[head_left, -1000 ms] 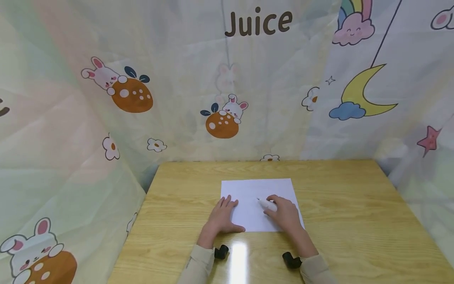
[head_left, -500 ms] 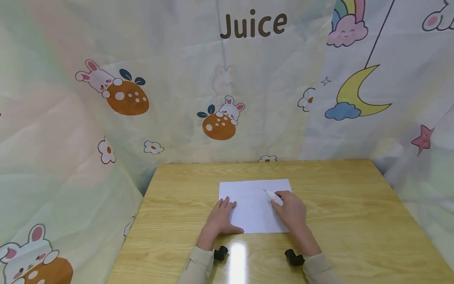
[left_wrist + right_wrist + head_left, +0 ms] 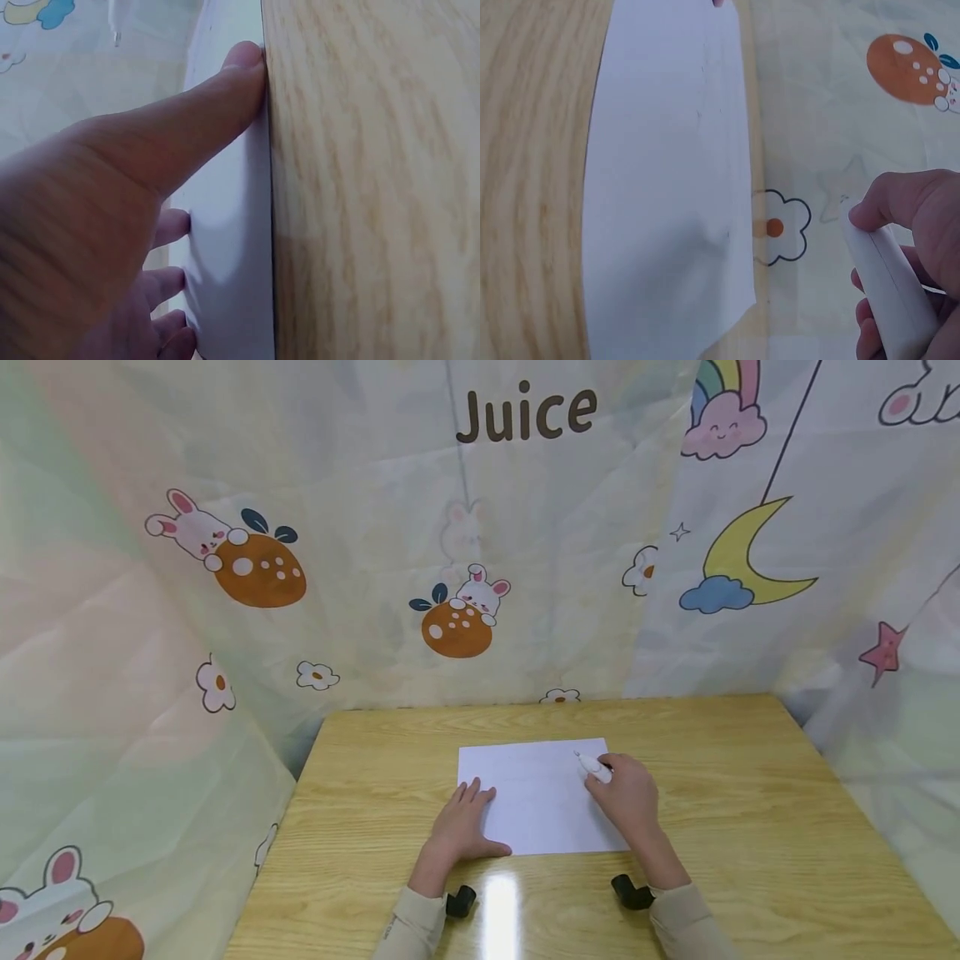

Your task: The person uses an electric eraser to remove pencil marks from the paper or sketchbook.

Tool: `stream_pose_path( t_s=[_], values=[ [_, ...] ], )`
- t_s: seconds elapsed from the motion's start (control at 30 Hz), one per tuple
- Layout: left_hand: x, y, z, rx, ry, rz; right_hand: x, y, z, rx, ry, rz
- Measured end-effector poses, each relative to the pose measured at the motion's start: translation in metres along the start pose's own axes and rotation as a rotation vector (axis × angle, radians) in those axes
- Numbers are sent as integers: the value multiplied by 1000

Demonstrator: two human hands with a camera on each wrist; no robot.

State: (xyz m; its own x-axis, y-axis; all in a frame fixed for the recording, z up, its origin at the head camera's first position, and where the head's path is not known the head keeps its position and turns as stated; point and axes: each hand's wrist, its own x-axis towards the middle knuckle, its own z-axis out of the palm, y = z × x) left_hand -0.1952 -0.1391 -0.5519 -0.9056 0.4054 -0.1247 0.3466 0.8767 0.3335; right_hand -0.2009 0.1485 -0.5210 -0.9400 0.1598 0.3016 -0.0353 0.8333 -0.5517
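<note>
A white sheet of paper (image 3: 536,802) lies on the wooden table. My left hand (image 3: 459,822) rests spread on its left part, with the thumb (image 3: 244,64) along the near edge. In my right hand (image 3: 630,789) is a thick white pen-shaped tool (image 3: 595,767) with a thin pointed tip, gripped between thumb and fingers. Its tip is over the sheet's far right part in the head view. From the right wrist, the tool's smooth white body (image 3: 889,289) shows under the thumb. A few small faint marks (image 3: 700,114) show on the paper.
The wooden table (image 3: 750,827) reaches back to a printed cloth backdrop (image 3: 360,527) with rabbits and flowers, which also hangs at both sides. Black camera mounts (image 3: 632,893) stick out from both wrists. A bright reflection lies on the table in front of the sheet.
My right hand has moved the white pen-shaped tool rightward and away from me, towards the sheet's far right corner. The left hand stays on the paper. The whole head view has shifted slightly.
</note>
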Motion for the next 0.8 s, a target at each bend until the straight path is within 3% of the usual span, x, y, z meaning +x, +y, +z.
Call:
stream_pose_path(
  t_s=[0.17,0.6,0.8],
  values=[
    [-3,3,-7,-20,4,13,6,7,-8,9,-12,47],
    [2,1,-7,-9,7,24,29,46,-25,17,25,55],
    [2,-1,-3,-1,-3,15,34,64,-32,-7,-8,136]
  ],
)
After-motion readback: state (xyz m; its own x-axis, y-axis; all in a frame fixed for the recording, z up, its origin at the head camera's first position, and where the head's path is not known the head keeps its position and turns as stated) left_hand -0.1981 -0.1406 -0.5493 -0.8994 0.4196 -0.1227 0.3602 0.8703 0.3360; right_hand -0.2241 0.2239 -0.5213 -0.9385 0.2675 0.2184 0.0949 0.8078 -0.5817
